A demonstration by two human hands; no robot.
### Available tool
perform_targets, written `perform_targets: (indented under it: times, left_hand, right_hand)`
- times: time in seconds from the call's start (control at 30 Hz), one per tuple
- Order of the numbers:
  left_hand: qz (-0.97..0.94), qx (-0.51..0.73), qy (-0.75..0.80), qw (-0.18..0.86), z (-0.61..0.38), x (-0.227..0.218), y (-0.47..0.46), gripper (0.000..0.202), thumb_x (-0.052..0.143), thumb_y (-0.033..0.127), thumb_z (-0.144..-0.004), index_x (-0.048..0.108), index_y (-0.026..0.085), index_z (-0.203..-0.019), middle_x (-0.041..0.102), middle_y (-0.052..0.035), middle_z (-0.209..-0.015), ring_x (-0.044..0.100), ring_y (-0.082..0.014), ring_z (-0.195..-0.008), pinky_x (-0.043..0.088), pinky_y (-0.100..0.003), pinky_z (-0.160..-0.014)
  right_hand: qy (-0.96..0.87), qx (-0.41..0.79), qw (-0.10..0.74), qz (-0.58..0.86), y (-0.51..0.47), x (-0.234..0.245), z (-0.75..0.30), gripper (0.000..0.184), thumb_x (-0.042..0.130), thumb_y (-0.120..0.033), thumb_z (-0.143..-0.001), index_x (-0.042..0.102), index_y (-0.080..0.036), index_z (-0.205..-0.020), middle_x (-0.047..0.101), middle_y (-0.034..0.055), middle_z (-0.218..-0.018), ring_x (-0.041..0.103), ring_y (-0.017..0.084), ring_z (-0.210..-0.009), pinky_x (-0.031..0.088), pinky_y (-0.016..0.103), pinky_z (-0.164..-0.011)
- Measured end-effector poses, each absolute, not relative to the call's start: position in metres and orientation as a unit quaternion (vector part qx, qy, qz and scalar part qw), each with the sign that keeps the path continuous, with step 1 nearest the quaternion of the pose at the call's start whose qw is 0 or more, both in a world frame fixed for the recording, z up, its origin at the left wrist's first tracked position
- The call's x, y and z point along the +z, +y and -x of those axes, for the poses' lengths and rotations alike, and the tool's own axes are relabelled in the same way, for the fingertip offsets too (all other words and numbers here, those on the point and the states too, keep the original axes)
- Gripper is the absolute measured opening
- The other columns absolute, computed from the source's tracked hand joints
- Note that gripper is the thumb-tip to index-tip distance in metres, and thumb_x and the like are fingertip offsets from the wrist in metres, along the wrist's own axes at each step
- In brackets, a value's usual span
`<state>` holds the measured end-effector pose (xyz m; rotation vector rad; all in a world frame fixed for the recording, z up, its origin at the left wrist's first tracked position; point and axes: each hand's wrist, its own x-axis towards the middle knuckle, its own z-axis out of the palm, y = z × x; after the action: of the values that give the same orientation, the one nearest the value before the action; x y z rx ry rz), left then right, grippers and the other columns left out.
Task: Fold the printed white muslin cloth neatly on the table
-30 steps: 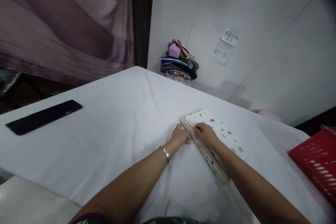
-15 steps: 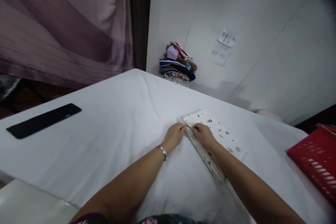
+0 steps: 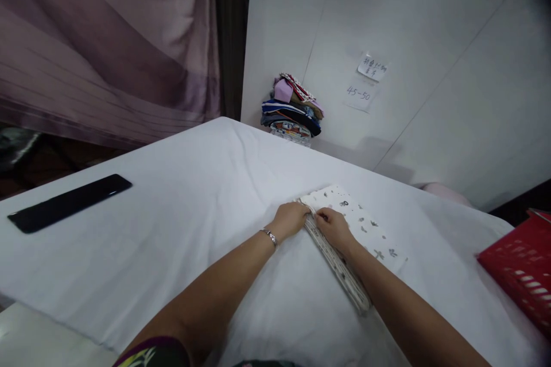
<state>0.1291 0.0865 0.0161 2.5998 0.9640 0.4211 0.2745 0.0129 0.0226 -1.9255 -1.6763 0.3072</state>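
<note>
A folded white cloth with small dark prints lies on the white-covered table, a long narrow stack running toward me. My left hand, with a silver bracelet on the wrist, pinches the far left corner of the cloth with closed fingers. My right hand rests on the same end of the cloth, fingers curled and gripping its edge right beside the left hand.
A flat black bar-shaped object lies at the table's left. A pile of folded colourful clothes sits at the far corner against the white wall, below two paper notes. A red plastic basket stands at the right edge.
Both hands have crept toward the far end of the folded cloth and come together there. My left hand went from lying beside the cloth to pinching its corner.
</note>
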Motion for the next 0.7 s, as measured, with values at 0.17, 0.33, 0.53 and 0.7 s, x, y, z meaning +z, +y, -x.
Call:
perform_targets:
  times: [0.17, 0.33, 0.53, 0.7]
  left_hand:
    - [-0.922, 0.144, 0.319, 0.164, -0.1238, 0.0172, 0.089, 0.023, 0.044, 0.018, -0.08, 0.066, 0.026, -0.083, 0.068, 0.0001, -0.085, 0.061, -0.0171, -0.081, 0.04, -0.024, -0.062]
    - [-0.927, 0.137, 0.306, 0.166, -0.1195, 0.0159, 0.0926, 0.024, 0.043, 0.019, -0.082, 0.066, 0.026, -0.08, 0.068, -0.0002, -0.082, 0.061, -0.0168, -0.079, 0.041, -0.024, -0.063]
    - [-0.931, 0.118, 0.308, 0.158, -0.122, 0.0196, 0.0936, 0.026, 0.044, 0.018, -0.08, 0.067, 0.027, -0.086, 0.069, -0.0013, -0.084, 0.062, -0.0171, -0.081, 0.042, -0.025, -0.066]
    - [-0.938, 0.128, 0.292, 0.138, -0.1215, 0.0188, 0.0946, 0.023, 0.044, 0.018, -0.08, 0.065, 0.024, -0.081, 0.068, -0.0021, -0.081, 0.062, -0.0177, -0.079, 0.041, -0.025, -0.064]
  right_hand:
    - [-0.628, 0.111, 0.284, 0.716, 0.0112, 0.0234, -0.2728, 0.023, 0.044, -0.026, -0.078, 0.065, -0.019, -0.073, 0.063, 0.001, -0.066, 0.053, 0.014, -0.061, 0.037, 0.024, -0.058]
    - [-0.628, 0.107, 0.266, 0.723, 0.0115, 0.0214, -0.2717, 0.023, 0.044, -0.026, -0.078, 0.065, -0.019, -0.075, 0.065, 0.0016, -0.07, 0.055, 0.015, -0.065, 0.038, 0.025, -0.06]
    - [-0.631, 0.093, 0.237, 0.732, 0.0137, 0.0215, -0.2682, 0.022, 0.044, -0.025, -0.078, 0.066, -0.019, -0.076, 0.066, 0.0025, -0.074, 0.057, 0.016, -0.068, 0.038, 0.025, -0.062]
    - [-0.633, 0.08, 0.228, 0.736, 0.0143, 0.0227, -0.2655, 0.021, 0.045, -0.023, -0.077, 0.065, -0.019, -0.073, 0.064, 0.0017, -0.07, 0.055, 0.015, -0.065, 0.036, 0.024, -0.059]
